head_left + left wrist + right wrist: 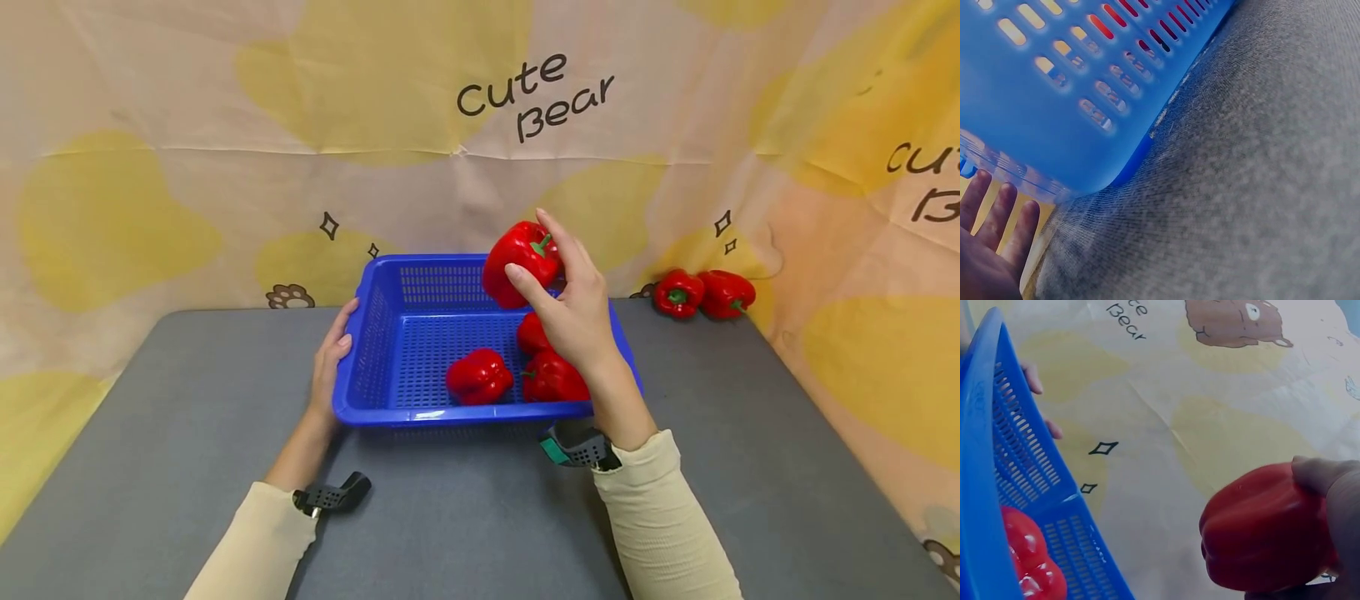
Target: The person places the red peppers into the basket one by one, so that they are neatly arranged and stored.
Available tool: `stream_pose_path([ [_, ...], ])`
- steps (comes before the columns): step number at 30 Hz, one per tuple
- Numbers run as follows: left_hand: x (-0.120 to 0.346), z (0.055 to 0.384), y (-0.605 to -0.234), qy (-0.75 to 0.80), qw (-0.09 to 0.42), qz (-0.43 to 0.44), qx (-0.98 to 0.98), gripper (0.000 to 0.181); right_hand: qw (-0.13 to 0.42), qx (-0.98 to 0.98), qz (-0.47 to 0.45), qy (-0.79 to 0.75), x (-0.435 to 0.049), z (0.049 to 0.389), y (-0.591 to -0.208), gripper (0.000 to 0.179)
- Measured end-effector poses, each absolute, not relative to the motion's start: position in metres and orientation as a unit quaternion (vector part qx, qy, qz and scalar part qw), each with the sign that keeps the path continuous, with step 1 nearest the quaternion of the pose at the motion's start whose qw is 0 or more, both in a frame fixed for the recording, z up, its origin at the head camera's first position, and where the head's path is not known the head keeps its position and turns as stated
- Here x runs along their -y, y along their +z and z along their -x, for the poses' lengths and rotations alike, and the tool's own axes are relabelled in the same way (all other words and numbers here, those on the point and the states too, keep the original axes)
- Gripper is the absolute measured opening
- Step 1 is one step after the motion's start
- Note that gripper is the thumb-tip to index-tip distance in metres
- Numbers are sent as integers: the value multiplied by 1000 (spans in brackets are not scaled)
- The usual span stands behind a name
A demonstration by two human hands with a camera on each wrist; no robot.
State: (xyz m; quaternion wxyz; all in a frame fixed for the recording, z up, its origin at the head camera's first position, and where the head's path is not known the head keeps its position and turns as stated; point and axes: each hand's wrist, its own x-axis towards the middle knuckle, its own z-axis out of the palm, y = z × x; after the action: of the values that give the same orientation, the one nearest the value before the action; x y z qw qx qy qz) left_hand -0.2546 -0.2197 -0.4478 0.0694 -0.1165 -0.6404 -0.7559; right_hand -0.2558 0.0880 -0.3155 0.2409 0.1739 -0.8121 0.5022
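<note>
My right hand (576,312) holds a red bell pepper (517,265) above the right part of a blue plastic basket (480,414). Its thumb lies across the pepper's near side, and the green stem faces the fingers. In the right wrist view the same pepper (1260,531) shows its lobed end. Inside the basket lie a red pepper (478,377) near the front middle, another pepper (553,379) to its right and one more pepper (532,335) behind, partly covered by my right hand. My left hand (330,354) rests against the basket's left side, its fingers (997,215) fairly straight.
Two more peppers stand side by side at the table's back right, a left one (678,294) and a right one (726,295). A printed cloth (420,100) hangs behind the grey table (450,517). Each wrist wears a dark camera strap.
</note>
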Motion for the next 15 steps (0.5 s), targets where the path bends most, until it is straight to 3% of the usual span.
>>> stream_pose_path([
  [15,219,256,-449,-751,72,114,647,57,233,829,-162,483,-86,264,-327,66],
])
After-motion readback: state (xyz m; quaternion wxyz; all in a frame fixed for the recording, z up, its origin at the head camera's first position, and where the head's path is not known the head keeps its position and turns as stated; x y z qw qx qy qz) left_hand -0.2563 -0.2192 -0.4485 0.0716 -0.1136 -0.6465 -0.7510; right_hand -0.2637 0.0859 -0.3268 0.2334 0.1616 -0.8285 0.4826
